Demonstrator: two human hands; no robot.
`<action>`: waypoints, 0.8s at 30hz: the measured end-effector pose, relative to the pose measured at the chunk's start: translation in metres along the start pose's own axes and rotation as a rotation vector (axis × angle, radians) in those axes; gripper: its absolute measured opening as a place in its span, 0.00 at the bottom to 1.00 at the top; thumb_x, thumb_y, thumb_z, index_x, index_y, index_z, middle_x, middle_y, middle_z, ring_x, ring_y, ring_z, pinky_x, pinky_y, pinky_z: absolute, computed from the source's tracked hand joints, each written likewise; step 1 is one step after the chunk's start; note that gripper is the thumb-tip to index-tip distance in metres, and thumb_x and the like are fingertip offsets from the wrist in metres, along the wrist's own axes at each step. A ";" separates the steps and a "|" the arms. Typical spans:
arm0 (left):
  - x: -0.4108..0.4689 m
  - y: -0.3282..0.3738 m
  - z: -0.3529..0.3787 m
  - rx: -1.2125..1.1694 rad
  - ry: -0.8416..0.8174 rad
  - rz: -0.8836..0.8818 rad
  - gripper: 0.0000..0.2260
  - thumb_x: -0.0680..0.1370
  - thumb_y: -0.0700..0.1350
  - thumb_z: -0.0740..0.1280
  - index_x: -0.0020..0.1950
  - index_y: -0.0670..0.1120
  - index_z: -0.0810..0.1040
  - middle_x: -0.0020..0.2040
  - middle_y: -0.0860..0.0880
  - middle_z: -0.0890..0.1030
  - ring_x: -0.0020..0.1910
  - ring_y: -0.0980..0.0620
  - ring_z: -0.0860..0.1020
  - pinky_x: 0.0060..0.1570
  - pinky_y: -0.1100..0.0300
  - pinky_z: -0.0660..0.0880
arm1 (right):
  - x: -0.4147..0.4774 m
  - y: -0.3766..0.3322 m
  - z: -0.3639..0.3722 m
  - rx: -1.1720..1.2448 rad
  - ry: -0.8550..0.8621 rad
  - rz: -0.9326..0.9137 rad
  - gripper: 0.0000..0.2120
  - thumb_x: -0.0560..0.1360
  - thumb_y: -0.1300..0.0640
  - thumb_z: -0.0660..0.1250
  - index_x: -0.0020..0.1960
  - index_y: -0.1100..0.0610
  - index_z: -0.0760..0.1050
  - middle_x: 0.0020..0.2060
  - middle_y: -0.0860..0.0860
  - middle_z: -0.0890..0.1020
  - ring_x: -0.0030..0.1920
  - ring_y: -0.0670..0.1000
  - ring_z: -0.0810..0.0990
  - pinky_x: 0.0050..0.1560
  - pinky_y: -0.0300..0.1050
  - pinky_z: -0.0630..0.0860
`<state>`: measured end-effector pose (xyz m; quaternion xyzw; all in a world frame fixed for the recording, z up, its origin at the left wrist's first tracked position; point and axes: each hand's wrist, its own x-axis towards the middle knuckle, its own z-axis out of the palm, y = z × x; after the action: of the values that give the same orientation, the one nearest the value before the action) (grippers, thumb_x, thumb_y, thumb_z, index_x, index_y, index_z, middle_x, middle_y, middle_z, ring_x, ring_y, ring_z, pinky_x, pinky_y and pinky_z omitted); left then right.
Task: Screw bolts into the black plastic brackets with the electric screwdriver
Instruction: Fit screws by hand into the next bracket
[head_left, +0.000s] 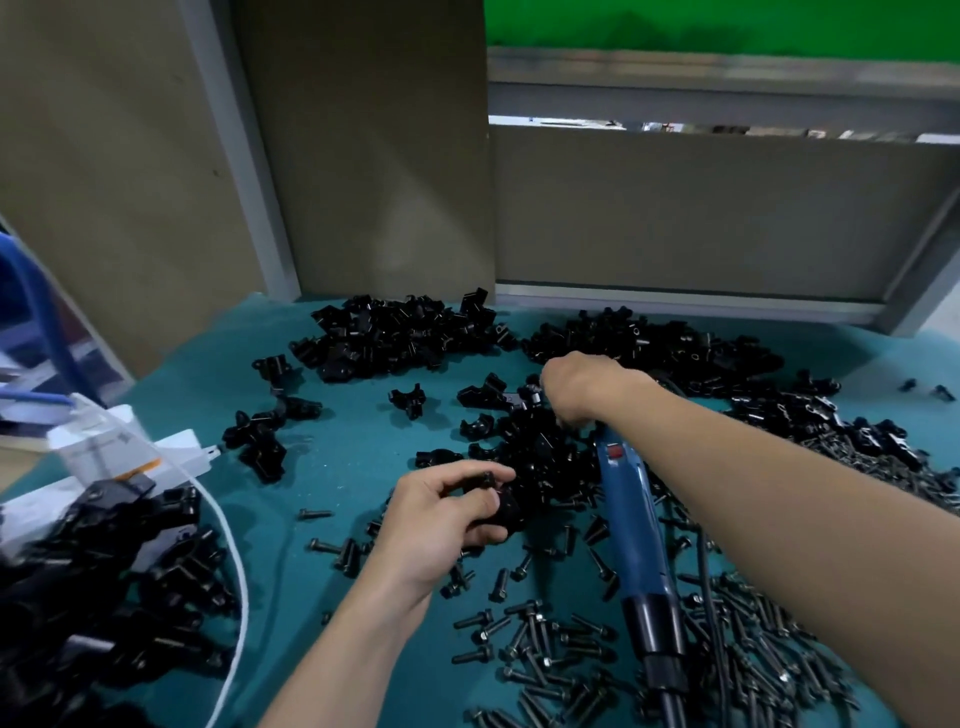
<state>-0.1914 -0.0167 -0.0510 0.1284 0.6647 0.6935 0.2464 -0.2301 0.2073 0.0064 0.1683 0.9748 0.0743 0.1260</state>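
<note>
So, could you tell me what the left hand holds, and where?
The left hand grips a black bracket by its left end, between thumb and fingers.

Behind the teal-matted surface (332, 374) stand brown cardboard panels (363, 156) in grey metal framing (244, 156), with a green board (727, 21) above. At the surface's left edge lie a white cord (244, 597), a white plastic box (109, 436) and a blue tube (44, 317).

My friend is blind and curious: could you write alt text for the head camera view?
A person's left hand holds a black bracket while the right hand reaches into a pile of brackets on a teal mat. A blue electric screwdriver lies among loose bolts.
</note>
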 end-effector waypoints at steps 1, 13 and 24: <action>0.001 0.001 0.000 0.004 -0.007 0.003 0.16 0.79 0.32 0.70 0.45 0.51 0.90 0.55 0.43 0.84 0.40 0.48 0.86 0.41 0.61 0.82 | 0.000 -0.001 0.000 0.023 0.011 0.009 0.06 0.77 0.69 0.66 0.48 0.59 0.76 0.42 0.53 0.80 0.41 0.54 0.77 0.45 0.49 0.75; -0.013 -0.002 0.006 0.112 0.002 0.227 0.08 0.62 0.40 0.63 0.32 0.47 0.81 0.29 0.53 0.78 0.28 0.58 0.73 0.27 0.69 0.66 | -0.136 -0.045 0.028 1.343 0.383 0.029 0.06 0.78 0.57 0.73 0.45 0.49 0.85 0.31 0.50 0.86 0.30 0.48 0.85 0.32 0.35 0.77; -0.018 -0.005 0.006 0.116 -0.015 0.326 0.07 0.58 0.37 0.62 0.28 0.43 0.80 0.25 0.51 0.74 0.24 0.55 0.70 0.25 0.65 0.66 | -0.146 -0.045 0.033 2.102 -0.035 -0.038 0.09 0.77 0.73 0.67 0.50 0.64 0.84 0.43 0.60 0.85 0.45 0.57 0.87 0.47 0.43 0.85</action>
<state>-0.1722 -0.0210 -0.0531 0.2539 0.6722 0.6837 0.1276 -0.1017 0.1175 -0.0017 0.1787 0.5491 -0.8136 -0.0684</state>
